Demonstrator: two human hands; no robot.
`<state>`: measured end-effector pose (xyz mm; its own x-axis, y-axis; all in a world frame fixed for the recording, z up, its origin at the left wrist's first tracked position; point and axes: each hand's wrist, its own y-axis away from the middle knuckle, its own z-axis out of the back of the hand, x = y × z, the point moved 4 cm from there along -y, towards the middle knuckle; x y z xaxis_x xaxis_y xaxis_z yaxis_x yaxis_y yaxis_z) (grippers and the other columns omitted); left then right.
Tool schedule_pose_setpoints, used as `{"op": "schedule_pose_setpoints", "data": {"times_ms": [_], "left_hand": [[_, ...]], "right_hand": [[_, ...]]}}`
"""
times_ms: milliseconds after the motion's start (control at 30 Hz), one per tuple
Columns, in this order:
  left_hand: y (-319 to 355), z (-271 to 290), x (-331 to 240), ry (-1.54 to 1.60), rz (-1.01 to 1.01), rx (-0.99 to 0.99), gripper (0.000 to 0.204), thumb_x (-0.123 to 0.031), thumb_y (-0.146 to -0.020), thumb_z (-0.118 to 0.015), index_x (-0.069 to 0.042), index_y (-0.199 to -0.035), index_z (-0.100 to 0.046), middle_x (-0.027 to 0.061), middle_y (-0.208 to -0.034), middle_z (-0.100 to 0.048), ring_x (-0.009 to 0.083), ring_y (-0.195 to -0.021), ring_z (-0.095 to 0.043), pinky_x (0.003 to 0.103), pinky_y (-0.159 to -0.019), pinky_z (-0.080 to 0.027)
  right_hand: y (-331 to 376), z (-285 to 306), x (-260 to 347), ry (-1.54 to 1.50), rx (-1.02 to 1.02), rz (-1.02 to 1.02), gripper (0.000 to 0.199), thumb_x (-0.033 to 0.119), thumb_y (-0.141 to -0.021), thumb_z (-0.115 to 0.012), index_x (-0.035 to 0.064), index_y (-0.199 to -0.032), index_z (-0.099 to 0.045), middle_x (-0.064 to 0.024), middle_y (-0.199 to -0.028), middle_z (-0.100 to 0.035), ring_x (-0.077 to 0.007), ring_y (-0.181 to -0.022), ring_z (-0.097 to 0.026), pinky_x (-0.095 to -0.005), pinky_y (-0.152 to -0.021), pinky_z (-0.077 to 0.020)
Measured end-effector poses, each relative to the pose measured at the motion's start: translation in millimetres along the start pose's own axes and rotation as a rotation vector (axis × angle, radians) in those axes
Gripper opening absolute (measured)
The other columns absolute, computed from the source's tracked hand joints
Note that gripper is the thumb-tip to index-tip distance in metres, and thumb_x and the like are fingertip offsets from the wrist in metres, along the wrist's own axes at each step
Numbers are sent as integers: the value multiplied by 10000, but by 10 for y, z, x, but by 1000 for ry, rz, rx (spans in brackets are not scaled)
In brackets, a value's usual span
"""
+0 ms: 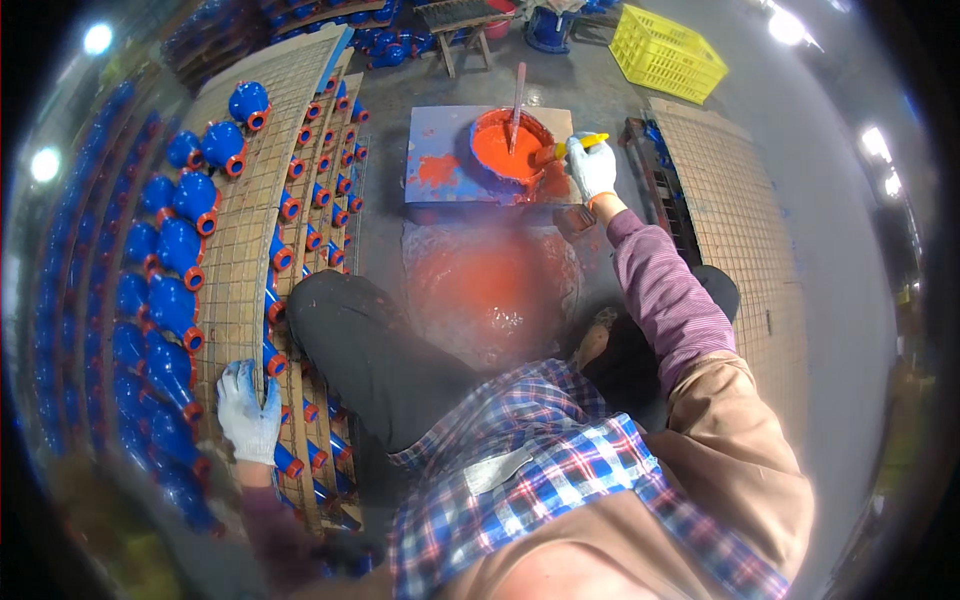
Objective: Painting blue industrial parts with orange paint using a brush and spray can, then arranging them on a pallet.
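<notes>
My right hand (592,168), in a white glove, is closed around a paintbrush (595,141) with a yellow handle. The brush's red-coated bristles lie at the right rim of a round tub of red paint (495,140). A second stick-like handle (519,90) stands upright in the paint. My left hand (248,412), also gloved, rests with fingers stretched out on a wire-mesh rack (235,320) at the left. Just beyond its fingers is a blue bottle-shaped piece with a red rim (273,360). Blue rounded pieces with red rims (175,305) line the rack's left side.
The tub stands on a paint-stained board (437,170). Red-smeared plastic sheeting (490,290) lies between my legs. Another mesh-topped rack (740,200) stands at the right. Farther off are a yellow crate (668,55), a small wooden stand (460,25) and a blue bucket (548,30).
</notes>
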<state>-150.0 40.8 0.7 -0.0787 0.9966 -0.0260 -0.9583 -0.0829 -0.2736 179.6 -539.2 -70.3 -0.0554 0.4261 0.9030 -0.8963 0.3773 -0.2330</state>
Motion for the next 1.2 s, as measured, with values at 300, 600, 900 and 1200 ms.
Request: {"op": "schedule_pose_setpoints", "data": {"times_ms": [300,600,900,1200], "left_hand": [[-93,-2,-55,-115,-41,-3,439,-235,-847,-726,-33,-1226,-636,176,-1255,-601,392,-1107,-590,477,-924,-520],[-163,80,148,-37,-35,7,557,-321,-850,-732,-60,-1321,-591,177,-1328,-569,392,-1193,-550,486,-1011,-471],[-229,-21,213,86,-46,49,639,-337,-835,-751,-66,-1378,-550,182,-1353,-517,417,-1224,-497,516,-1033,-435],[-237,-178,361,113,10,110,767,-342,-674,-759,-52,-1356,-562,199,-1339,-524,462,-1174,-495,575,-972,-445]], "right_hand": [[4,-19,436,628,143,369,306,379,-918,-647,86,-997,-678,-201,-914,-713,-434,-875,-682,-499,-762,-544],[204,378,730,-197,167,194,217,188,-1005,-667,22,-1145,-674,-18,-819,-652,-70,-670,-585,-233,-606,-478],[286,-472,1198,-439,317,98,258,232,-1051,-604,25,-1180,-690,-21,-823,-672,-62,-644,-578,-218,-591,-464],[-230,-2721,1615,-605,490,-14,363,330,-1068,-550,32,-1232,-676,-54,-821,-698,-91,-658,-607,-234,-601,-469]]}}
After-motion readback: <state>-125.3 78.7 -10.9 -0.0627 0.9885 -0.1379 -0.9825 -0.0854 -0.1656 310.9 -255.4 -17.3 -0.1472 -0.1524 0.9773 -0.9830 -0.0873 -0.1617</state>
